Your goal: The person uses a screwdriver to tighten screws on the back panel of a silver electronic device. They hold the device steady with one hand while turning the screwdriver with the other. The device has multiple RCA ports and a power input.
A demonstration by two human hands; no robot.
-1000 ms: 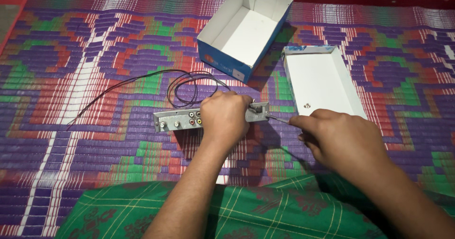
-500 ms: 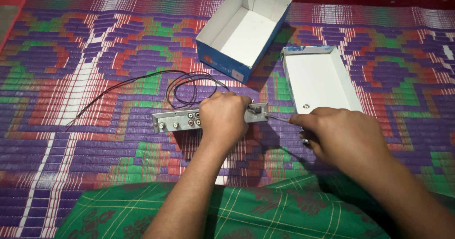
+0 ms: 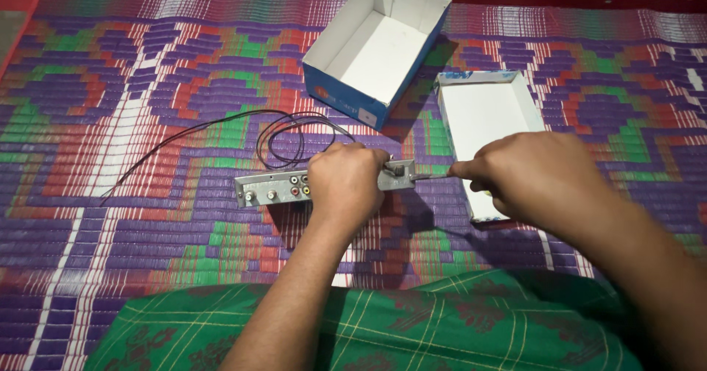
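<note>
Set-top box (image 3: 276, 189): a small grey metal unit with coloured sockets along its rear face lay on the woven mat (image 3: 132, 121), under and just left of the left hand.
Left hand (image 3: 346, 183): was curled down over the box's right half, pressing it to the mat.
Right hand (image 3: 534, 176): was pinched around a thin screwdriver (image 3: 431, 176) whose tip met the box's right end.
Risk: the tip could have slipped off and skidded toward the left fingers, should the box shift under a loose hold.
Nearby: black cable (image 3: 283, 132) coiled beyond the left hand; an open blue-and-white carton (image 3: 383, 43) and its lid (image 3: 482, 113) beyond the right.
Change: both hands sat much as half a second earlier, the box barely moved.
</note>
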